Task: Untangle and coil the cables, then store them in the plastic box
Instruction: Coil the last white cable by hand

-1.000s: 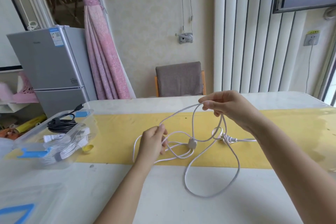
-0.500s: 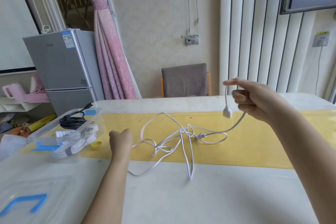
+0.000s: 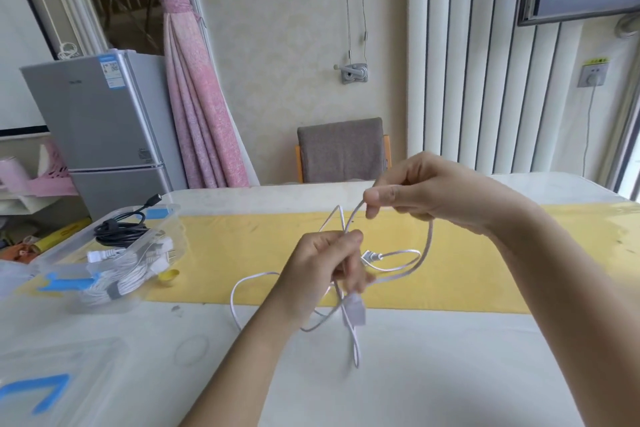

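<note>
Half a second on, my hands have drawn together above the desk [image 3: 450, 374]: left hand [image 3: 323, 263] has its grip curled round the white cable [image 3: 430, 236], right hand [image 3: 440, 191] pinching it just beyond; the plastic box [image 3: 145, 243] stands left.

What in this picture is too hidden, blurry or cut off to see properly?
Head view: how the white cable runs inside the left hand, which covers it.
Head view: the connector below that hand, motion-blurred; type unclear.
Head view: the lid, cut off by the lower-left edge.
Head view: number of white bundles in the plastic box; its cloudy wall blurs them.
</note>
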